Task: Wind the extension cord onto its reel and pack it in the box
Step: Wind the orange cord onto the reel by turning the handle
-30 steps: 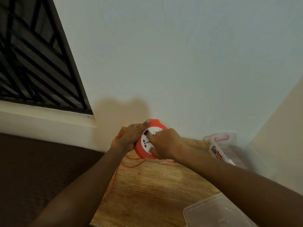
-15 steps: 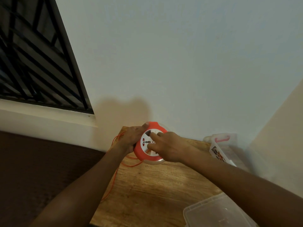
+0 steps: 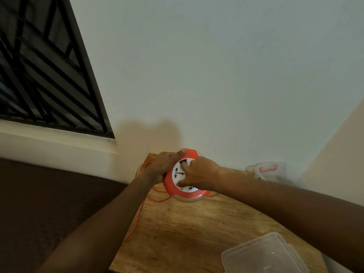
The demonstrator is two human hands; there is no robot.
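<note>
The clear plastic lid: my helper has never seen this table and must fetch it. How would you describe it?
Look at the wooden table against the wall, then its near right corner. The clear plastic lid lies flat there, transparent and empty, unlike the pink-latched box at the far right or the orange reel in the hands.

Both hands (image 3: 164,166) (image 3: 199,174) on orange reel (image 3: 178,189), wooden table (image 3: 187,233).

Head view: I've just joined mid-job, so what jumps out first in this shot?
The orange and white cord reel stands out, held over the far edge of the wooden table, the left hand gripping its rim and the right hand curled over its socket face. Loose orange cord trails off the table's left side. A clear plastic lid lies at the near right corner.
</note>
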